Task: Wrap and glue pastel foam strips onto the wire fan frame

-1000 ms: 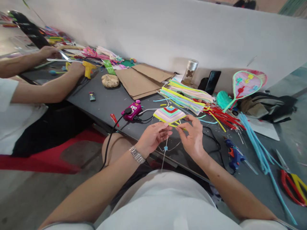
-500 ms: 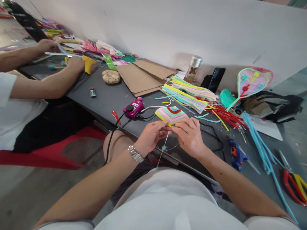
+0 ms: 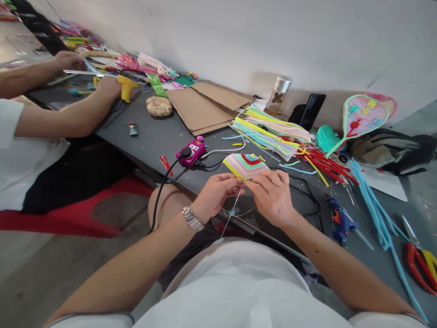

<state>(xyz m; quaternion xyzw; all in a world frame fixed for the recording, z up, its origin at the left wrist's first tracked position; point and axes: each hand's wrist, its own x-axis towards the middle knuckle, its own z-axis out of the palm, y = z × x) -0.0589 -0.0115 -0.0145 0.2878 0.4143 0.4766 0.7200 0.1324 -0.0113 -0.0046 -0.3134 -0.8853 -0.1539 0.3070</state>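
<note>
Both my hands hold a diamond-shaped piece of layered pastel paper strips (image 3: 245, 166) with yellow, red and green bands. My left hand (image 3: 220, 191), wearing a metal wristwatch (image 3: 192, 218), pinches its lower left edge. My right hand (image 3: 273, 198) grips its lower right edge. A thin stick (image 3: 235, 202) with a small blue bead (image 3: 232, 212) runs down from the piece, and a fine wire loop hangs below my fingers. The piece's lowest corner is hidden by my fingers.
A co-worker's hands (image 3: 68, 60) work at the far left of the dark table (image 3: 153, 136) near a yellow glue gun (image 3: 125, 86). Strip bundles (image 3: 269, 134), a magenta power socket (image 3: 191, 152), a blue glue gun (image 3: 339, 223) and red-handled scissors (image 3: 418, 269) lie around me.
My hands have drawn closer together on the strip piece, and the right hand has shifted toward the left hand. The whole view has turned slightly.
</note>
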